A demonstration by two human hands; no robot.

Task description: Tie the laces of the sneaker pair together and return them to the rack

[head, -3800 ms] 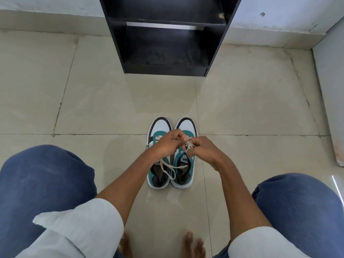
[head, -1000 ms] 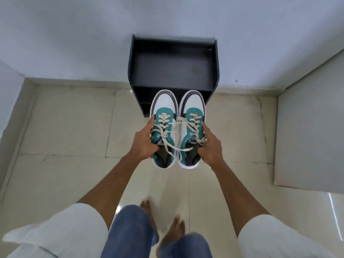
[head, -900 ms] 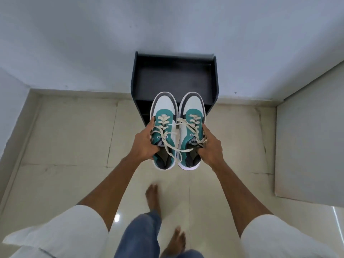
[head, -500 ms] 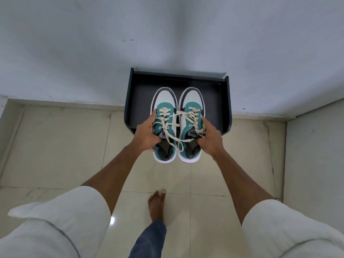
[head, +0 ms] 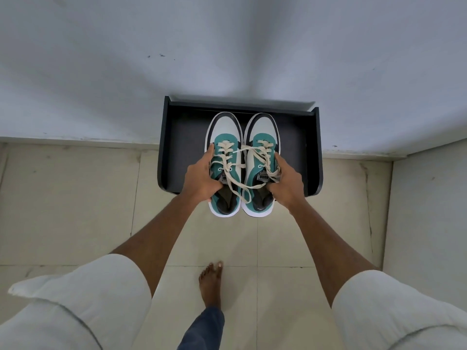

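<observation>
Two teal, white and black sneakers are held side by side over the top of the black rack point(head: 293, 147). My left hand point(head: 199, 181) grips the outer side of the left sneaker point(head: 223, 137). The outer side of the right sneaker point(head: 262, 132) is gripped by my right hand point(head: 286, 184). Cream laces point(head: 242, 155) run across from one shoe to the other and loop down over the heels. The toes point at the wall and the heels stick out past the rack's front edge. Whether the soles touch the rack top is hidden.
The rack stands against a pale grey wall point(head: 227, 51). Beige floor tiles point(head: 75, 198) spread to the left and in front. A second wall point(head: 429, 210) closes the right side. My bare foot point(head: 211, 284) is on the floor below the shoes.
I rose from squatting with the tied shoes lifted off the floor. Over the last second I stepped closer, and the shoes moved forward over the rack top.
</observation>
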